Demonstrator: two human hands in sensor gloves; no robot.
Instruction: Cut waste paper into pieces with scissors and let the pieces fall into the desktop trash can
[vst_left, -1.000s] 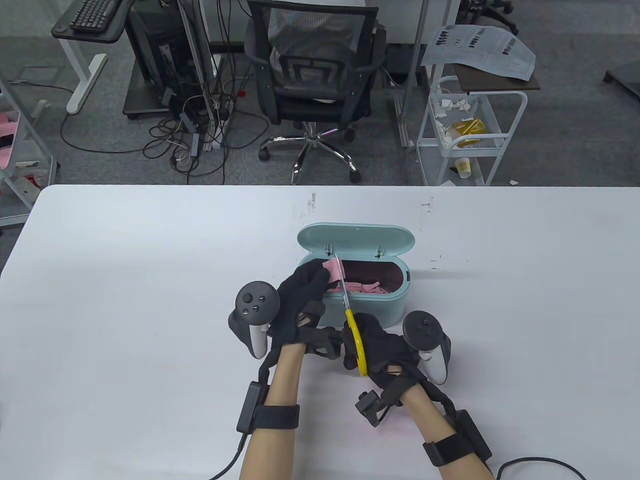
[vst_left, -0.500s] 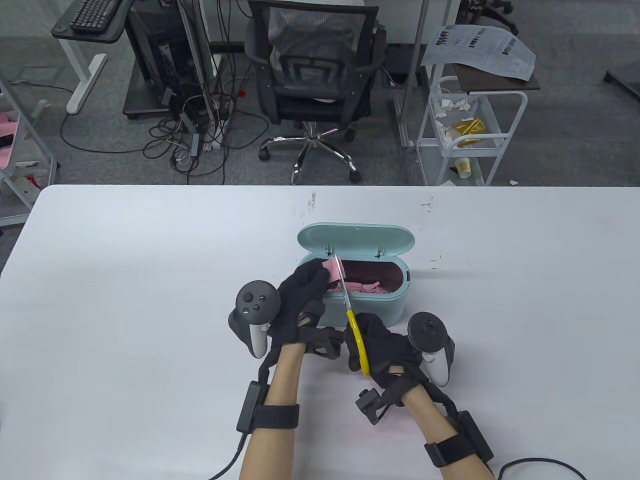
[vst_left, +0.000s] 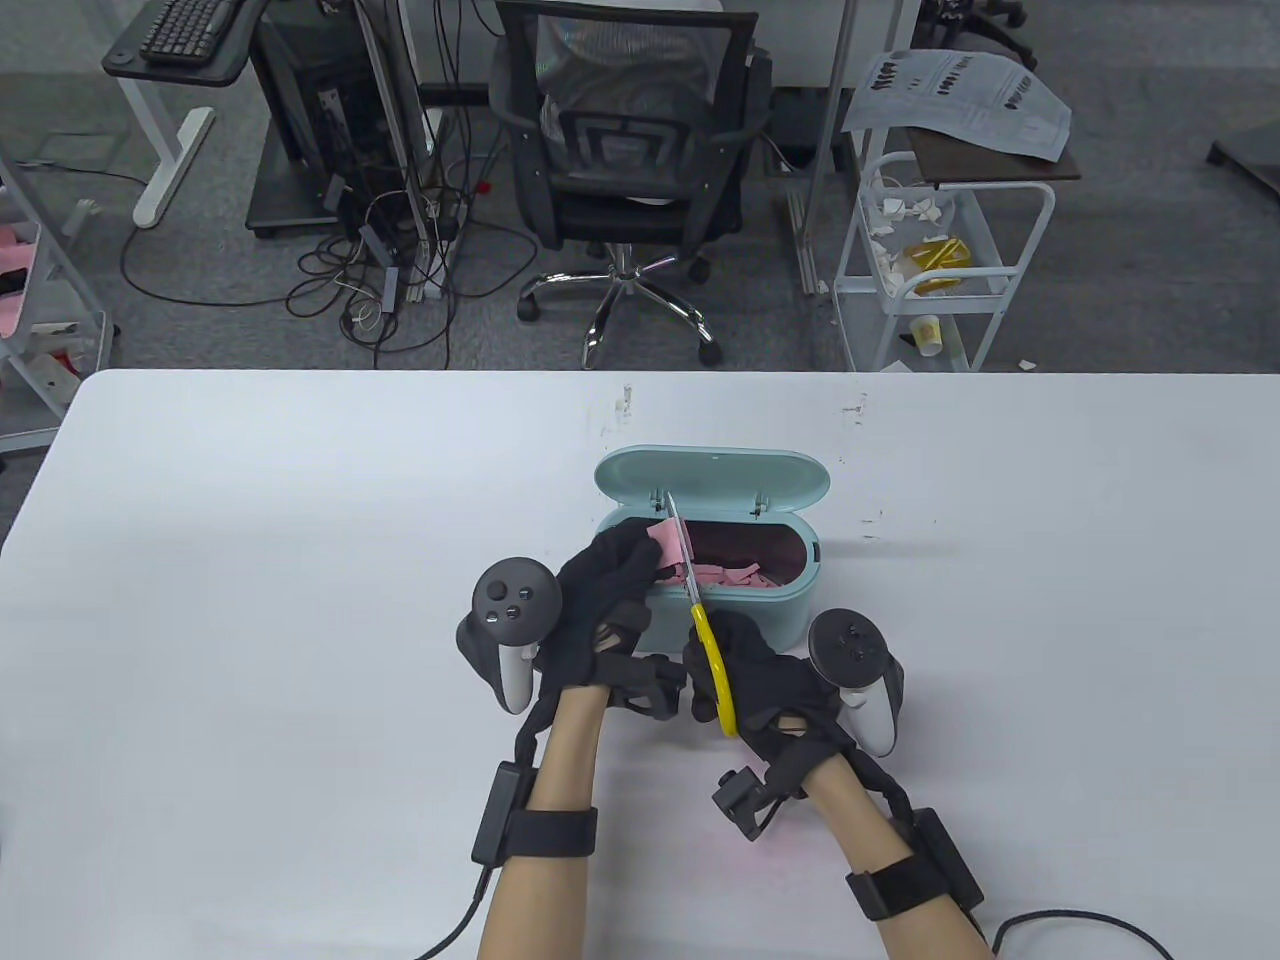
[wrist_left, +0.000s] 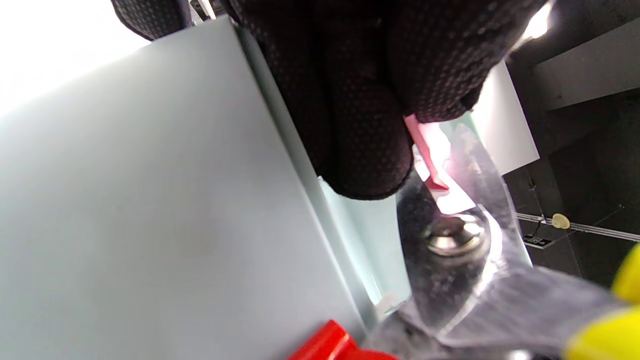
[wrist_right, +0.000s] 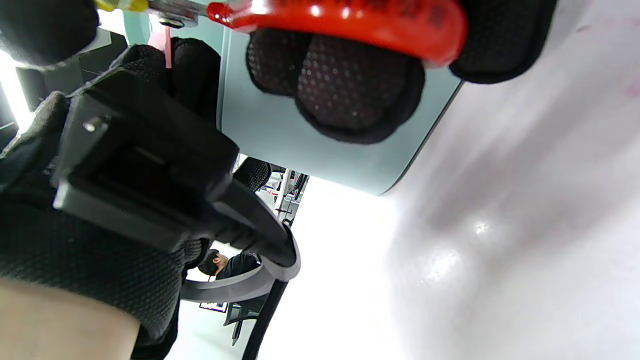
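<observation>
A mint-green desktop trash can (vst_left: 735, 608) stands open on the white table, its lid (vst_left: 712, 478) tipped back and pink paper pieces (vst_left: 730, 575) inside. My left hand (vst_left: 610, 580) pinches a small pink paper scrap (vst_left: 665, 540) over the can's left end; in the left wrist view the scrap (wrist_left: 429, 152) shows between my fingertips (wrist_left: 365, 160). My right hand (vst_left: 745, 680) grips the scissors (vst_left: 700, 620) by their yellow and red handles (wrist_right: 350, 20). The blades (vst_left: 680, 545) reach over the can, right beside the scrap. The blade pivot (wrist_left: 452, 237) is close to the paper.
The white table (vst_left: 300, 600) spreads to both sides of the can. Past its far edge stand an office chair (vst_left: 630, 170), a white wire cart (vst_left: 935, 260) and a desk with tangled cables (vst_left: 390, 250). A cable (vst_left: 1080, 925) trails from my right wrist.
My right hand and the scissors have slid slightly forward, blades reaching further along the pink scrap. The left hand and the can have stayed put.
</observation>
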